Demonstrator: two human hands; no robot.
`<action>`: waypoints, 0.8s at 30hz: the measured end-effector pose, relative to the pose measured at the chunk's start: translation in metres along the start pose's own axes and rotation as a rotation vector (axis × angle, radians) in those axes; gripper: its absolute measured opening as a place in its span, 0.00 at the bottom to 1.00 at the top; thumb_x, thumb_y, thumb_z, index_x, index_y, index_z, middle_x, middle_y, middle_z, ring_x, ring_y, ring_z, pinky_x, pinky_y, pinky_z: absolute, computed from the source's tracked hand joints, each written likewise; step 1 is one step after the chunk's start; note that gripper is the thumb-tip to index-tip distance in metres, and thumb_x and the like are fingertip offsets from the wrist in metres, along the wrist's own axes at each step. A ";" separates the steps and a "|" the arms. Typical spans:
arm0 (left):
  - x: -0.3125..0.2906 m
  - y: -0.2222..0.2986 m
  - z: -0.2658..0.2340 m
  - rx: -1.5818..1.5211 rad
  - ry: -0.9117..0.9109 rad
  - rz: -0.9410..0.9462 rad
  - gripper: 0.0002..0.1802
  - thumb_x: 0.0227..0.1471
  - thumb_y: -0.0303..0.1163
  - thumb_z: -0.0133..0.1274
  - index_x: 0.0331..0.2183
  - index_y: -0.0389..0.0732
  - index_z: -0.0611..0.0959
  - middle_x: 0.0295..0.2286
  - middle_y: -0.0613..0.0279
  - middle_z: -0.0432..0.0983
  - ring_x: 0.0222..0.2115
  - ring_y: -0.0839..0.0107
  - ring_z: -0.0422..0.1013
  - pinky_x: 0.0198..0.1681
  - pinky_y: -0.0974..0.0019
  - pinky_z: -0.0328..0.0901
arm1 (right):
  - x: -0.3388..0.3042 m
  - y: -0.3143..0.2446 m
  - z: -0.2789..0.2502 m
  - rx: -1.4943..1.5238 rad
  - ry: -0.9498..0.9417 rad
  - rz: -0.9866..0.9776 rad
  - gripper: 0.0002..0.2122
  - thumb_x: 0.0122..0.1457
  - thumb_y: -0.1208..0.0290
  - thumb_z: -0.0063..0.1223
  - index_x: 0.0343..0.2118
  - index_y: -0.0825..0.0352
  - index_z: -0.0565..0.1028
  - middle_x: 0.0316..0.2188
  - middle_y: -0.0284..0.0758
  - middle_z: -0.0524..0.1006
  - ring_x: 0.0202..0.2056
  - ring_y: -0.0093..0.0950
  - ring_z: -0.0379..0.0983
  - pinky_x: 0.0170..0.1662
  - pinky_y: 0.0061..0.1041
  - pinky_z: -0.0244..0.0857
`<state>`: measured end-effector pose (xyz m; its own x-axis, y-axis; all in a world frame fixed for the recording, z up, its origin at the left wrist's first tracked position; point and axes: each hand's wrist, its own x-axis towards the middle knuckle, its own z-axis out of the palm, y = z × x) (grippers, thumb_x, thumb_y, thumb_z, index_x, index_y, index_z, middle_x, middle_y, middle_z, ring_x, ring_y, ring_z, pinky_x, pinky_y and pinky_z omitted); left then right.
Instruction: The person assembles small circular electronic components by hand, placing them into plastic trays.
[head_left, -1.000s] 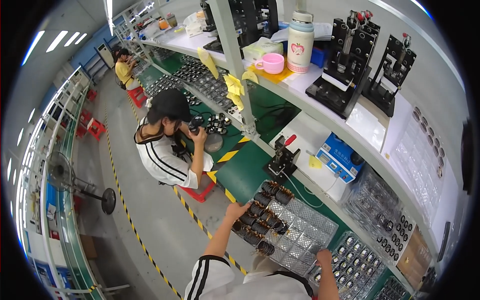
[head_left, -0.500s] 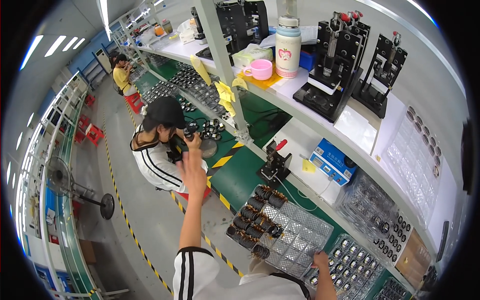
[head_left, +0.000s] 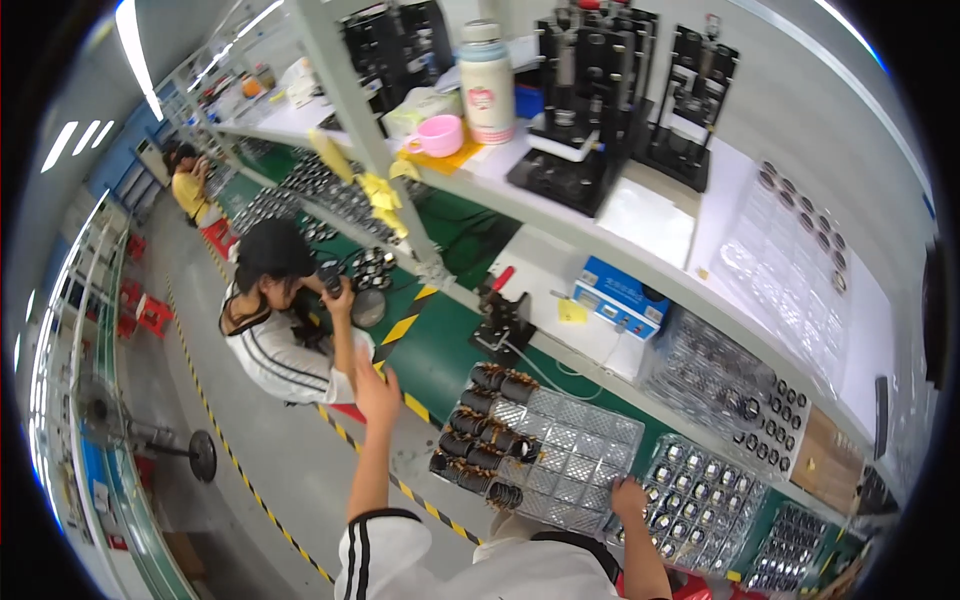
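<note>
My left hand (head_left: 377,398) is raised over the aisle at the left, its fingers stretched out and holding nothing. Behind it sits a co-worker. My right hand (head_left: 628,498) has its fingers closed on the right near corner of a clear plastic tray (head_left: 580,455) with many compartments. Dark wire-wound coils (head_left: 485,438) with copper-coloured ends fill the tray's left part; its right compartments hold nothing. The tray lies at the near edge of the green bench (head_left: 440,340). Beyond it stands a small black clamp fixture (head_left: 503,322) with a red handle.
Another tray (head_left: 690,500) of small round parts lies right of my right hand. A blue control box (head_left: 620,298) stands behind the bench. The shelf above holds a flask (head_left: 486,90), a pink cup (head_left: 436,136) and black presses (head_left: 585,110). The co-worker (head_left: 280,330) sits at the left.
The view has turned, so the bench and shelf sit farther left in it. My left hand has come down slightly, its fingers less spread. My right hand stays on the tray corner.
</note>
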<state>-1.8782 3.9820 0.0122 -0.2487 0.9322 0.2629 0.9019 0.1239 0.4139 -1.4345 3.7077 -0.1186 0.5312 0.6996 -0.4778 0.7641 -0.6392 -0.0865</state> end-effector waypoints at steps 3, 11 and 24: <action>-0.102 -0.063 0.074 -0.452 -0.230 -0.101 0.34 0.52 0.32 0.45 0.59 0.49 0.52 0.54 0.45 0.56 0.53 0.48 0.57 0.51 0.56 0.58 | -0.009 -0.001 0.001 0.075 0.025 0.037 0.23 0.58 0.51 0.35 0.35 0.71 0.69 0.24 0.49 0.76 0.28 0.47 0.75 0.33 0.45 0.67; -0.153 -0.073 0.125 -0.547 -0.590 -0.386 0.29 0.57 0.49 0.39 0.45 0.32 0.74 0.39 0.48 0.74 0.39 0.58 0.69 0.44 0.60 0.63 | -0.022 0.015 0.031 0.112 0.082 -0.033 0.19 0.57 0.53 0.40 0.33 0.68 0.69 0.21 0.43 0.77 0.23 0.42 0.75 0.25 0.43 0.68; -0.164 -0.073 0.148 -0.679 -0.601 -0.371 0.33 0.55 0.53 0.42 0.44 0.30 0.74 0.40 0.48 0.74 0.40 0.57 0.71 0.45 0.62 0.63 | -0.027 0.020 0.003 0.268 0.144 0.181 0.12 0.50 0.62 0.47 0.24 0.66 0.76 0.24 0.42 0.77 0.27 0.40 0.76 0.30 0.41 0.70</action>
<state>-1.8514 3.8699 -0.1900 -0.0841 0.9147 -0.3952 0.3608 0.3977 0.8436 -1.4346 3.6754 -0.1097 0.7096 0.5933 -0.3800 0.5403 -0.8044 -0.2469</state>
